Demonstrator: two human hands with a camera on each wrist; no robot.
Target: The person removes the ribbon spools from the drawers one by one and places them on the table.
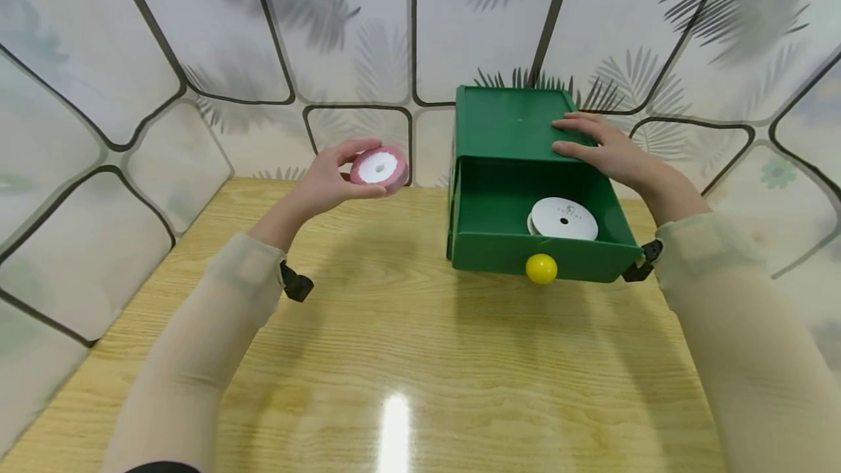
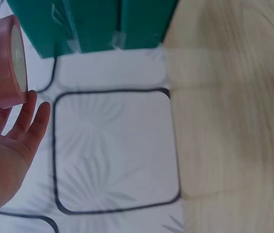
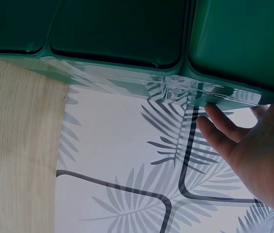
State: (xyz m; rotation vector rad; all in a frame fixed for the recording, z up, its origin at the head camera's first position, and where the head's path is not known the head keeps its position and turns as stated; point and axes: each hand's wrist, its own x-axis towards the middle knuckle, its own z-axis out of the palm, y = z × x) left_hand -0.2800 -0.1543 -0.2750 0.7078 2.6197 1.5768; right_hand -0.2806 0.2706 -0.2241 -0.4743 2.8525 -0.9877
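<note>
1. Your left hand [image 1: 326,177] pinches the pink roll [image 1: 379,168] between its fingers above the tabletop [image 1: 368,327], left of the green cabinet [image 1: 509,122].
2. Your right hand [image 1: 609,150] rests on the cabinet's upper right edge, its fingers extended.
3. The white spool [image 1: 573,216] sits inside the open drawer [image 1: 486,251].

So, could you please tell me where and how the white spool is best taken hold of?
Probably by opposite sides of its rim, coming from above: the white spool is round, with its flat face toward the opening, and the green drawer walls it in but is open on top.
</note>
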